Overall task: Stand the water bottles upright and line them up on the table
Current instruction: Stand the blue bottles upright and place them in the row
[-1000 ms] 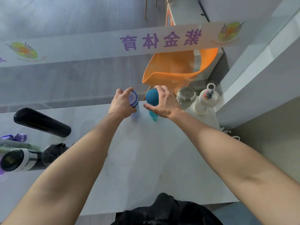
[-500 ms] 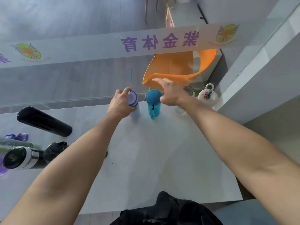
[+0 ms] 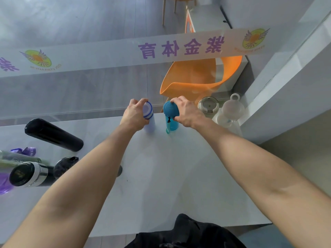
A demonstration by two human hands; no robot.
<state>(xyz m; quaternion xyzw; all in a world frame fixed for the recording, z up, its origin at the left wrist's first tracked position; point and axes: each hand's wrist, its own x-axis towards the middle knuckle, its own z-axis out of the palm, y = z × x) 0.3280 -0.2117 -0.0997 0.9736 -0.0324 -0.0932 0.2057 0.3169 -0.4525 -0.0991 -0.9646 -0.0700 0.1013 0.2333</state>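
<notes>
A pale lilac bottle with a blue-ringed cap (image 3: 150,119) stands upright at the table's far edge, and my left hand (image 3: 134,115) grips its top. Just right of it stands a teal bottle (image 3: 171,115), with my right hand (image 3: 188,111) closed over its lid. Further right along the same edge stand a grey-lidded bottle (image 3: 208,106) and a clear bottle with a loop handle (image 3: 232,108). At the left, a black flask (image 3: 53,134), a steel-banded black flask (image 3: 28,174), a dark round-capped bottle (image 3: 64,167) and a green bottle (image 3: 16,158) lie on their sides.
The white table (image 3: 161,176) ends at a glass partition with a printed band (image 3: 125,51). An orange chair (image 3: 198,77) sits behind the glass. A white wall ledge (image 3: 286,90) bounds the right side. Purple items (image 3: 23,150) lie at the far left.
My right hand, which had lifted off toward the grey-lidded bottle half a second ago, has come back and closed on the teal bottle's lid. My left hand stays on the lilac bottle.
</notes>
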